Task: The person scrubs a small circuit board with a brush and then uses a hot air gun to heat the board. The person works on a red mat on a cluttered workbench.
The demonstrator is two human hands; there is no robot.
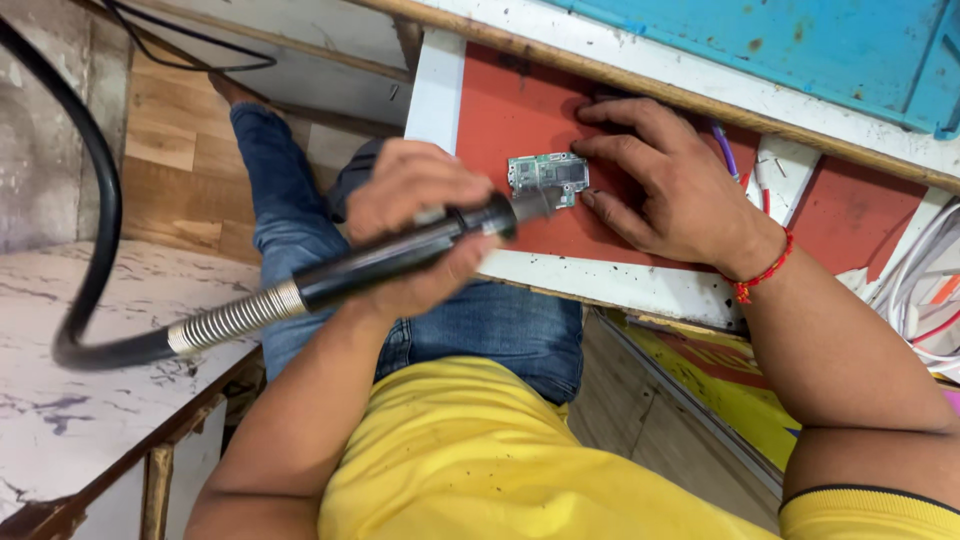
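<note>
Inspector A: State the position of the circuit board

Inspector B: The small green circuit board lies flat on the red mat of the tabletop, near the mat's middle. Its far side, toward 3 o'clock, is touched by fingertips of the right hand

Inspector A: Condition of that hand?

Inspector B: Palm down, fingers spread and loosely extended, not clamped on anything; the tips press at the board's edge. A red thread bracelet sits on the wrist

Inspector A: And the left hand?

Inspector B: The left hand is wrapped tight around the black handle of a hot-air rework wand. The metal nozzle points toward 3 o'clock and hangs over the board's near corner; contact cannot be confirmed. From the handle's rear a coiled steel spring collar runs toward 8 o'clock into a thick black hose

Inspector A: Surroundings?

Inspector B: White and red cables at 3 o'clock, a blue panel at 1 o'clock, a marbled white surface at 8 o'clock
</note>
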